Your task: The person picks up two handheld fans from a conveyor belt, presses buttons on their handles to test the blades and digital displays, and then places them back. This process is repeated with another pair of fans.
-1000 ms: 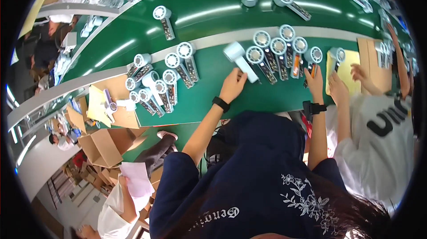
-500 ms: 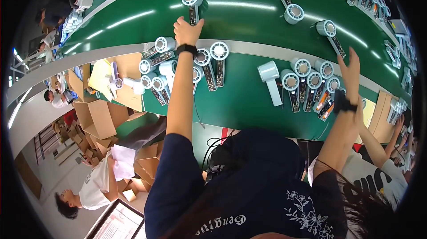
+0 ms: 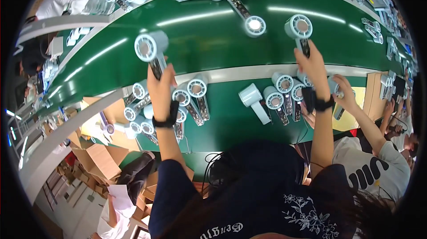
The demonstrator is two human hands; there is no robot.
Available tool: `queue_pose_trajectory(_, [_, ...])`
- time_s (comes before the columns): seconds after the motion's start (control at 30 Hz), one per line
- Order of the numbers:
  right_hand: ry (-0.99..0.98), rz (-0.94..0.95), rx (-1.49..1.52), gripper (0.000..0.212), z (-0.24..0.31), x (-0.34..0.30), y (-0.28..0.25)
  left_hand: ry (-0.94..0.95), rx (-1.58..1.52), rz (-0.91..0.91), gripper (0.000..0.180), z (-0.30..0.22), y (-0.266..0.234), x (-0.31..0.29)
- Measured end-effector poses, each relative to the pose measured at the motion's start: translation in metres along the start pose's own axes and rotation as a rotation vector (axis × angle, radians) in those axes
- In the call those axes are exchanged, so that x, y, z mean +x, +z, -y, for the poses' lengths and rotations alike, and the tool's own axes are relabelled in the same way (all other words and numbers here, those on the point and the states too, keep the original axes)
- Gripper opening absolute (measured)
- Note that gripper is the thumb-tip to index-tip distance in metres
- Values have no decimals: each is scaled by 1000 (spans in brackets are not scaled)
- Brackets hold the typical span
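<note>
Two fans [image 3: 152, 48] were over the far green surface [image 3: 213, 39], my left hand [image 3: 160, 88] and right hand [image 3: 315, 69] each clamped on a handle, while a third fan [image 3: 254, 25] lay between them, not yet taken, and the near left cluster [image 3: 181, 97] and near right cluster [image 3: 283, 83] looked already gathered.

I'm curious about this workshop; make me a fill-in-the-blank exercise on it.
1. The left hand grips one fan by its ____.
2. The right hand holds a second fan, making ____ held altogether.
3. The right wristband is coloured ____.
4. The worktable is coloured ____.

Missing words: handle; two; black; green.
</note>
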State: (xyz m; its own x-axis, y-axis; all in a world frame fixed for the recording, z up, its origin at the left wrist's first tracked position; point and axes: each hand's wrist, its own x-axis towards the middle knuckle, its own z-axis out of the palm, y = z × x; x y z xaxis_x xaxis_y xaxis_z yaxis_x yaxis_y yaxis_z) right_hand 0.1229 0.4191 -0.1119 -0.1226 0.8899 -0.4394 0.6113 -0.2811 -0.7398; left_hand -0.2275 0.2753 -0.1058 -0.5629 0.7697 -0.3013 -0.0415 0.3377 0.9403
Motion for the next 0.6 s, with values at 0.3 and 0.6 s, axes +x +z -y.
queue_pose_trajectory(0.3, [52,335,248,42,42,-113,77,28,494,338,28,15,42,-47])
queue_pose_trajectory(0.6, [68,299,380,34,23,-129,149,-304,372,421,33,77,61,-122])
